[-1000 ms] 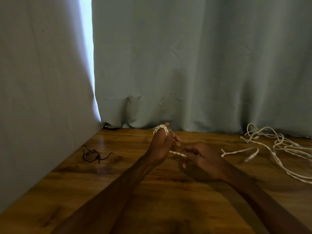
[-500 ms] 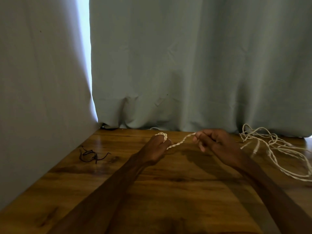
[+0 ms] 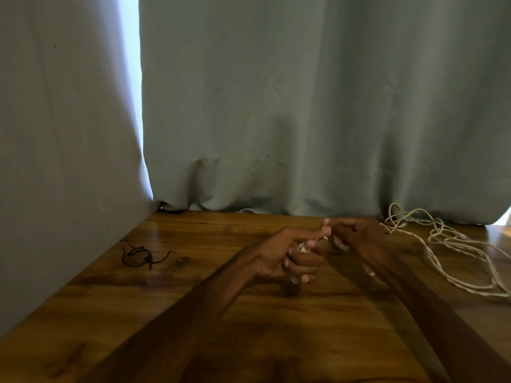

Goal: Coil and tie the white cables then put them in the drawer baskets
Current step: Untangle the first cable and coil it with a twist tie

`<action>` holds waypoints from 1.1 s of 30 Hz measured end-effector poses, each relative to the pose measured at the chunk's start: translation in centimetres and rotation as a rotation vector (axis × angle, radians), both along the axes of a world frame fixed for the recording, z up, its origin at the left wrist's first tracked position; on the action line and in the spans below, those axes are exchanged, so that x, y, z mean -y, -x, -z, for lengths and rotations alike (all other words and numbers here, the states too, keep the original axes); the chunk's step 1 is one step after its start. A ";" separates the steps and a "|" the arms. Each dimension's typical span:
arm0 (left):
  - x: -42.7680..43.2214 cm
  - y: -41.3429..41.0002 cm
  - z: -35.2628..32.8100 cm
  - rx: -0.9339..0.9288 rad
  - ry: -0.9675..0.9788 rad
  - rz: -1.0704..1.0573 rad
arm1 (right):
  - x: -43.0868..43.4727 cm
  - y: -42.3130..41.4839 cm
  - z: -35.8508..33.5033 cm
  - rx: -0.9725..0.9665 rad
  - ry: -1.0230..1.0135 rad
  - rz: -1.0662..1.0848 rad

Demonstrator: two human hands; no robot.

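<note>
A small white cable coil (image 3: 302, 247) of twisted cord sat bunched inside the left hand (image 3: 284, 257), mostly hidden. The loose white cable (image 3: 448, 241) lay in tangled loops on the counter (image 3: 193, 299), far right.

Left hand (image 3: 290, 258) gripping white cable (image 3: 302, 247), right hand (image 3: 356, 236) pinching it, forearms converging

No lettering, label, brand, number or sign can be read: the grey curtain (image 3: 304, 106) at 12 o'clock and the wooden table (image 3: 249, 341) at 6 o'clock are plain.
</note>
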State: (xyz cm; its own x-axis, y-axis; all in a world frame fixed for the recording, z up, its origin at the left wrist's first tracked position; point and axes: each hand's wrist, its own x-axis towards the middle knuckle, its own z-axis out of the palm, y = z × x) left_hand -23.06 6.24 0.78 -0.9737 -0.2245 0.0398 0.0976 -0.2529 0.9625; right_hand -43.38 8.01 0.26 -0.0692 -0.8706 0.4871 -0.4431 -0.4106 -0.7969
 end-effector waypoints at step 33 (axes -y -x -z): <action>5.9 -1.2 3.5 -0.048 0.249 -1.252 | -1.8 -6.1 2.2 -0.825 0.297 -0.154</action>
State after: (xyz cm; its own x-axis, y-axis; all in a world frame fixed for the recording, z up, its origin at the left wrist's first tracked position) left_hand -21.84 0.39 -2.73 -0.1002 -0.9651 0.2418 0.1735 0.2224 0.9594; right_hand -37.32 9.80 -1.92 0.5111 -0.6708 0.5374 -0.7515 -0.6522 -0.0995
